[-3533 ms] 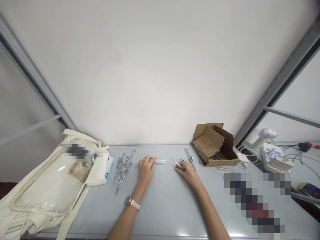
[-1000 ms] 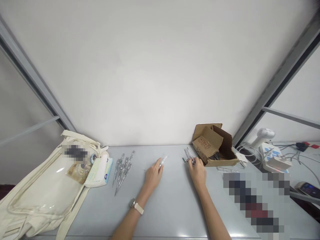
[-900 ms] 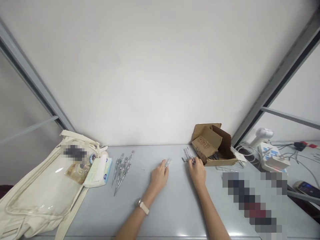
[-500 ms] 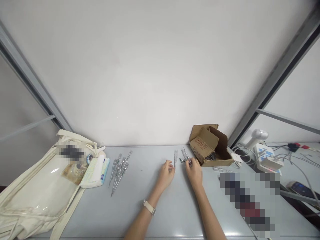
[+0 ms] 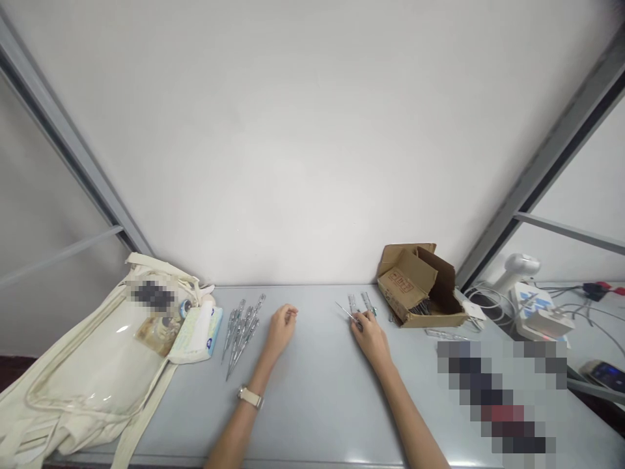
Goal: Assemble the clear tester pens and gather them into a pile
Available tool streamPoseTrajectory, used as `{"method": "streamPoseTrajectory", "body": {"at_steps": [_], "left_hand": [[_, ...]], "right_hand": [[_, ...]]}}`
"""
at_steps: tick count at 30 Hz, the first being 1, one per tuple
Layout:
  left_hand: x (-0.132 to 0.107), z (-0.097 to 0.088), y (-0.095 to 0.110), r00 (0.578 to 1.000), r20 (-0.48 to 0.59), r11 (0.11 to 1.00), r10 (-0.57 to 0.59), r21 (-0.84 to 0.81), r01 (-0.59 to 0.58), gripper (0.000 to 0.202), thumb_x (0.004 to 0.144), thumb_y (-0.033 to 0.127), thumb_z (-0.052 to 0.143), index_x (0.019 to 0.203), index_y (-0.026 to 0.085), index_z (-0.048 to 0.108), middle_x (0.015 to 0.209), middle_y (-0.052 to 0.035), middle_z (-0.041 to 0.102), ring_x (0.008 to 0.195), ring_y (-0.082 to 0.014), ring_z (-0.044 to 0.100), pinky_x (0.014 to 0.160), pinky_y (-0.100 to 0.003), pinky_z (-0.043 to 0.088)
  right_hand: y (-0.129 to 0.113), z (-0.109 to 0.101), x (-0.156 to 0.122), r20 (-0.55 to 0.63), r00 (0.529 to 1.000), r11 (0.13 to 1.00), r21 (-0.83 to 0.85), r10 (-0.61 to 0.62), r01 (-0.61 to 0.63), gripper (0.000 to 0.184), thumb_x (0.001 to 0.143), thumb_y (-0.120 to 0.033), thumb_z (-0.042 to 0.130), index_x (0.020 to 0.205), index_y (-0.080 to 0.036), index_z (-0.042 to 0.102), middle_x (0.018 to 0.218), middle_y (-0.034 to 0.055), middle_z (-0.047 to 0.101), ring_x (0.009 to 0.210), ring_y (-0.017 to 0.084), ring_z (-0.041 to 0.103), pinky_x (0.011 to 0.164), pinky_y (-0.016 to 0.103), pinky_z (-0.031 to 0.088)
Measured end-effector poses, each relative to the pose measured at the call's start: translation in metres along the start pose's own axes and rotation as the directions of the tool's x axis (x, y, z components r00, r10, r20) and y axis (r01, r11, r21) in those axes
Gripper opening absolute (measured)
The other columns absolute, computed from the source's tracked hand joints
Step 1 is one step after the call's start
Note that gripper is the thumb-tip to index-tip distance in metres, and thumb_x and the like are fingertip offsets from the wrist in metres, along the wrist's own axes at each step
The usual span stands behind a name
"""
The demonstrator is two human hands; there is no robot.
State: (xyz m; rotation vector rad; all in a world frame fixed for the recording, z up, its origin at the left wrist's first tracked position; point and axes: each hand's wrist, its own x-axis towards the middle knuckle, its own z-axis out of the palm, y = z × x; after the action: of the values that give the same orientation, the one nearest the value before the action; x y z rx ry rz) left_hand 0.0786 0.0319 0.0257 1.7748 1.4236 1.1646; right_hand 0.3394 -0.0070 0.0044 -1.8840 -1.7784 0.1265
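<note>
My left hand (image 5: 280, 329) rests on the grey tabletop (image 5: 317, 404), fingers curled and nothing in them, just right of a bunch of clear-handled test screwdrivers (image 5: 239, 335). My right hand (image 5: 370, 335) grips a test screwdriver (image 5: 346, 311), whose thin metal shaft points up and left past the fingers. Its handle is mostly hidden by the hand. Two more clear test screwdrivers (image 5: 359, 304) lie just beyond those fingers. A wristwatch (image 5: 250, 397) sits on my left wrist.
An open cardboard box (image 5: 415, 290) with metal pieces inside stands at the back right. A cream tote bag (image 5: 83, 371) and a tissue pack (image 5: 198, 333) lie at the left. Cables and white devices (image 5: 532, 312) sit beyond the right edge. A pixelated patch (image 5: 498, 397) hides the front right.
My left hand has let go of the clear screwdriver and moved left, back toward the bunch. My right hand now holds a screwdriver with its shaft pointing left.
</note>
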Motion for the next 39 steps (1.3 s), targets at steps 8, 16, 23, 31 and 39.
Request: {"method": "streamPoseTrajectory", "body": {"at_steps": [8, 16, 23, 31, 39], "left_hand": [[-0.004, -0.048, -0.025, 0.973, -0.194, 0.932, 0.128, 0.359, -0.051, 0.021, 0.086, 0.014, 0.039, 0.089, 0.019, 0.060, 0.091, -0.0057, 0.065, 0.086, -0.0186, 0.062, 0.084, -0.034, 0.048], [-0.008, -0.047, -0.024, 0.953, -0.278, 0.750, 0.123, 0.655, 0.094, 0.018, 0.087, 0.017, 0.048, 0.101, 0.017, 0.058, 0.104, -0.0102, 0.060, 0.103, -0.0241, 0.055, 0.090, -0.036, 0.042], [-0.014, -0.049, -0.021, 0.954, -0.283, 0.637, 0.102, 0.755, 0.156, 0.019, 0.090, 0.025, 0.047, 0.103, 0.016, 0.058, 0.102, -0.0107, 0.061, 0.099, -0.0261, 0.056, 0.086, -0.037, 0.040], [-0.022, -0.050, -0.012, 0.950, -0.309, 0.553, 0.045, 0.800, 0.234, 0.024, 0.089, 0.030, 0.045, 0.102, 0.015, 0.057, 0.098, -0.0118, 0.062, 0.095, -0.0280, 0.058, 0.083, -0.038, 0.041], [-0.020, -0.045, -0.011, 0.975, -0.222, 0.580, -0.006, 0.794, 0.184, 0.027, 0.078, 0.014, 0.045, 0.103, 0.017, 0.056, 0.101, -0.0086, 0.062, 0.097, -0.0240, 0.058, 0.085, -0.035, 0.039]], "right_hand": [[0.004, 0.001, -0.001, -0.037, 0.997, 0.996, -0.057, 0.073, -0.075, 0.024, 0.090, -0.019, 0.040, 0.105, -0.022, 0.058, 0.100, 0.0070, 0.056, 0.071, 0.015, 0.056, 0.057, 0.026, 0.039], [0.006, 0.002, -0.002, -0.086, 0.990, 0.987, -0.103, 0.111, -0.120, 0.023, 0.090, -0.019, 0.040, 0.101, -0.020, 0.060, 0.101, 0.0079, 0.054, 0.071, 0.015, 0.053, 0.057, 0.025, 0.036], [0.004, 0.001, -0.001, -0.070, 0.988, 0.984, -0.111, 0.134, -0.142, 0.023, 0.091, -0.018, 0.041, 0.104, -0.017, 0.061, 0.101, 0.0082, 0.053, 0.071, 0.015, 0.052, 0.056, 0.025, 0.035], [0.005, 0.000, -0.001, -0.096, 0.988, 0.983, -0.124, 0.121, -0.132, 0.025, 0.089, -0.017, 0.041, 0.104, -0.019, 0.061, 0.100, 0.0078, 0.054, 0.068, 0.014, 0.052, 0.055, 0.025, 0.034], [0.001, -0.003, -0.001, -0.120, 0.984, 0.984, -0.102, 0.135, -0.147, 0.026, 0.089, -0.017, 0.042, 0.109, -0.020, 0.059, 0.101, 0.0070, 0.052, 0.069, 0.013, 0.053, 0.055, 0.024, 0.036]]}}
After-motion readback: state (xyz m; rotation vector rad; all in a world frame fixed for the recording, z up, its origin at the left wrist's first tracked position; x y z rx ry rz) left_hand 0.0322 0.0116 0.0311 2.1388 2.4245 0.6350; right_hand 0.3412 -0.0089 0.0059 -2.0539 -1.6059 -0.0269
